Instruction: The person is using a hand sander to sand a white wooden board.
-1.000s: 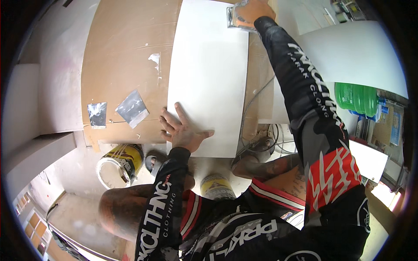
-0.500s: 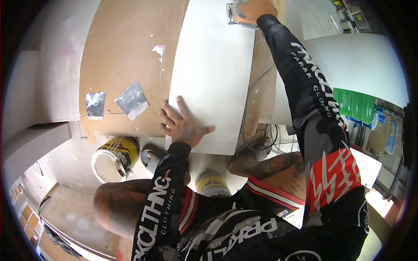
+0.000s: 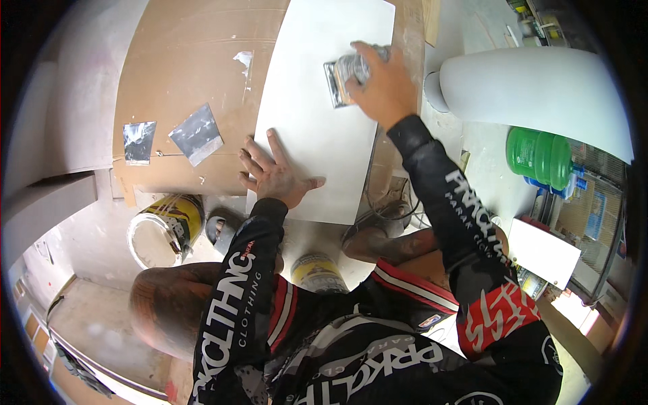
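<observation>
Here, we see a smooth white panel (image 3: 317, 148) lying lengthwise, near to far, on creased brown cardboard (image 3: 189, 74). Our left hand (image 3: 280, 181) is spread on the panel's near left part, fingers fanned and thumb out to the right. Our right hand (image 3: 388, 88) curls around a boxy, slightly blurred sander (image 3: 349, 71) with a squarish base, which sits on the panel toward its right edge, farther off than the left hand. To the left, two flat grey four-sided sheets (image 3: 196, 135) smeared with white lie on the cardboard.

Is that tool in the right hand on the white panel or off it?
On it, apparently: the sander, gripped by the right hand, shows no gap between its base and the white panel.
</observation>
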### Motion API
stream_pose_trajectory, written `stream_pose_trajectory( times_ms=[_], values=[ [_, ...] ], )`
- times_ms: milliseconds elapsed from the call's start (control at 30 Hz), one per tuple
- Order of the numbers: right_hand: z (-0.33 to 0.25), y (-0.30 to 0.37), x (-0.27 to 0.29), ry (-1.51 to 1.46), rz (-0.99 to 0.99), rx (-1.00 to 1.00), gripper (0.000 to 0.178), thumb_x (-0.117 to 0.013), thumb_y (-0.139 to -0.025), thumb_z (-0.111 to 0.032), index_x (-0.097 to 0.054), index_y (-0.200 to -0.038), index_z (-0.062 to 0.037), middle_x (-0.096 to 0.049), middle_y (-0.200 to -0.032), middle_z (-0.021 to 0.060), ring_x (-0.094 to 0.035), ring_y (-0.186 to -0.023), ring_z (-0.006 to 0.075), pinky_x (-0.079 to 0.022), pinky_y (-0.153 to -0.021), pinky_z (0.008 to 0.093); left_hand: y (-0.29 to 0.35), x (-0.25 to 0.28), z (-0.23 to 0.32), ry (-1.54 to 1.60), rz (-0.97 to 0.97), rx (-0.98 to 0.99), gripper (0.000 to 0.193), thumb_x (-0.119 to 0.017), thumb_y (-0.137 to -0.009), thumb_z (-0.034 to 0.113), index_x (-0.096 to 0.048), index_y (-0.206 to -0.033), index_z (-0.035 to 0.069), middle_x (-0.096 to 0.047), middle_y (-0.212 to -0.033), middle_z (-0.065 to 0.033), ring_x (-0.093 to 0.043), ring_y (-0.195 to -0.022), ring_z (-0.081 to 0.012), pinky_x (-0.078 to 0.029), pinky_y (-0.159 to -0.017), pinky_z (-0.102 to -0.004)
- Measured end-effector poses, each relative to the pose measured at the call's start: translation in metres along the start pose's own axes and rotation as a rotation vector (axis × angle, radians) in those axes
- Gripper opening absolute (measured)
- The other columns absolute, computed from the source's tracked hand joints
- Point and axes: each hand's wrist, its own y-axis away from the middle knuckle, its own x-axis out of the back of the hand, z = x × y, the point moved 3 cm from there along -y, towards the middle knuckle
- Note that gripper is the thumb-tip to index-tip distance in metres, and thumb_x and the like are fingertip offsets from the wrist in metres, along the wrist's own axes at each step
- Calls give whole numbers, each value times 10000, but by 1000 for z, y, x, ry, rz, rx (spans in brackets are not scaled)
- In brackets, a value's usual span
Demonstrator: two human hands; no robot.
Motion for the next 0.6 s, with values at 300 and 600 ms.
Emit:
stream_pose_trajectory(
  times_ms=[300,600],
  values=[
    [-18,14,-4,-22,46,83,616,-776,-793,-268,-612,-1386,-282,-519,-1311,178,-674,-1016,433,-582,-879,513,-2,-3,-1,-7,-28,17,1561,-853,-607,762,123,-1650,133,148,-1620,-421,59,-1494,-652,-124,-1090,-805],
    [-37,-40,-21,100,30,-7,609,-740,-816,-356,-597,-1406,-313,-539,-1316,199,-682,-1025,436,-578,-883,511,-1,0,0,-2,-25,9,1557,-857,-605,753,120,-1650,138,139,-1632,-402,71,-1499,-646,-114,-1092,-806]
  ],
)
